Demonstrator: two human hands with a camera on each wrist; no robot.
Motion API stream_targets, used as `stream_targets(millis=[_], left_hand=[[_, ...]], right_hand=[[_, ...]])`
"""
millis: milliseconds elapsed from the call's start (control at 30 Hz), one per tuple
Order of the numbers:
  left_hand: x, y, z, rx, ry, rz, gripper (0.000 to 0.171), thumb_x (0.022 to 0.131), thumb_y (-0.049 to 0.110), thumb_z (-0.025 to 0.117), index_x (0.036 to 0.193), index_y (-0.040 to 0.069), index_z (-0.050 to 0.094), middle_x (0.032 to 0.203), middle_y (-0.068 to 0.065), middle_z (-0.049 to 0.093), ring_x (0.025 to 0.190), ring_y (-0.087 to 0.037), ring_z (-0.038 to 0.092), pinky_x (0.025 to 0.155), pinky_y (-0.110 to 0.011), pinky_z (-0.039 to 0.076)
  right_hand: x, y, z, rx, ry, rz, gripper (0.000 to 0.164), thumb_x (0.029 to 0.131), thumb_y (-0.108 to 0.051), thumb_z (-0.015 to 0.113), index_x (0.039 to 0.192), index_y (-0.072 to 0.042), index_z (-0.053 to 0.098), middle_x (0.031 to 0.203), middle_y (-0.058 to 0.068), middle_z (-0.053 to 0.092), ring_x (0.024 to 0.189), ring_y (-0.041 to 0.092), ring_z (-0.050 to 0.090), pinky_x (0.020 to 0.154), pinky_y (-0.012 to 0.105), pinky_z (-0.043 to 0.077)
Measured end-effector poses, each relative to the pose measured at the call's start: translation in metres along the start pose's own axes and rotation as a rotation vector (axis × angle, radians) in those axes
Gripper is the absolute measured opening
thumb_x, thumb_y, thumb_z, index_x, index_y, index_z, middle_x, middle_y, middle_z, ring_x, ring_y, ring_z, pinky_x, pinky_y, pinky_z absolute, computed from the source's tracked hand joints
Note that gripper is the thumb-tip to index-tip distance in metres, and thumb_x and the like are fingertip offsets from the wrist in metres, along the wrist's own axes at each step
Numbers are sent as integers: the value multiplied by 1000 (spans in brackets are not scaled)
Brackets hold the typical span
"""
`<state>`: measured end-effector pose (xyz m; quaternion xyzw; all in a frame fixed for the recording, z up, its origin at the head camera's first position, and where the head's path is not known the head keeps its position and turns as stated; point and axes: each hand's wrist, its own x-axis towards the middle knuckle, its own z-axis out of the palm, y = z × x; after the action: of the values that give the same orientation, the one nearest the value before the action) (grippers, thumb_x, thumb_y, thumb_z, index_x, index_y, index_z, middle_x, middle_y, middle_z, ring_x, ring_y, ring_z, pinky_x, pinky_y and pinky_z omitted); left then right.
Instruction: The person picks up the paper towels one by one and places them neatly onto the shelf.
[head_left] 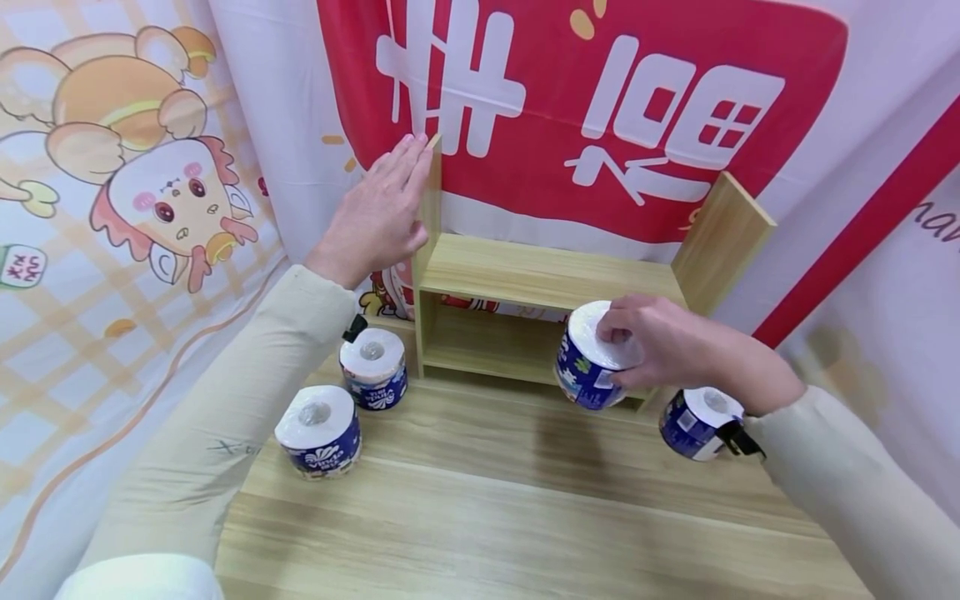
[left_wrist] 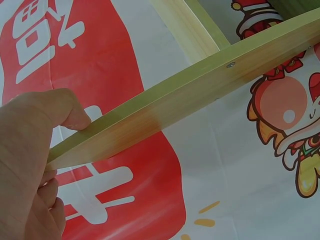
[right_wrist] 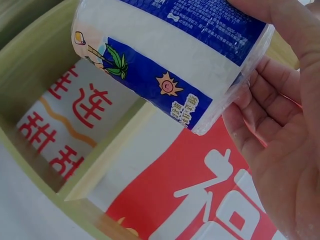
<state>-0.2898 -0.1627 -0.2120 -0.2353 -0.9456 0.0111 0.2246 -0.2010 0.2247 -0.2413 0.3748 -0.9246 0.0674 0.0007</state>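
My right hand (head_left: 671,342) grips a toilet paper roll (head_left: 581,371) by its top, with fingertips at the core hole. The roll, in blue printed plastic wrap, hangs tilted in front of the small wooden shelf (head_left: 540,271). In the right wrist view, the roll's wrap (right_wrist: 155,60) shows a palm tree and a sun. My left hand (head_left: 382,200) is at the upper end of the shelf's left side panel (head_left: 431,187). The left wrist view shows its thumb on the panel's edge (left_wrist: 140,105) and its fingers bent on the other side.
Two wrapped rolls, one (head_left: 318,433) nearer and one (head_left: 373,371) further back, stand left of the shelf. Another roll (head_left: 697,425) stands right, below my right wrist. The shelf stands at the back of the wooden table (head_left: 465,517), before a printed cloth (head_left: 555,158).
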Motion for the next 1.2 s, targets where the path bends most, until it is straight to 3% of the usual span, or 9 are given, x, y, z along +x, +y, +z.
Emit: stream_targets(millis=[667, 1200], left_hand=[[0, 0, -1, -7, 3, 7, 95, 97, 19, 65, 169, 1, 5, 178, -19, 11, 167, -35, 11, 135, -49, 18], [0, 0, 0, -1, -6, 1, 94, 98, 19, 63, 169, 1, 4, 179, -18, 9, 167, -35, 10, 136, -49, 17]], right_hand=[[23, -16, -30, -18, -21, 17, 47, 79, -23, 93, 120, -14, 74, 121, 5, 72, 107, 23, 65, 91, 47, 65], [54, -32, -39, -27, -15, -5, 48, 79, -25, 93, 122, -17, 74, 119, 2, 71, 111, 21, 65, 95, 44, 65]])
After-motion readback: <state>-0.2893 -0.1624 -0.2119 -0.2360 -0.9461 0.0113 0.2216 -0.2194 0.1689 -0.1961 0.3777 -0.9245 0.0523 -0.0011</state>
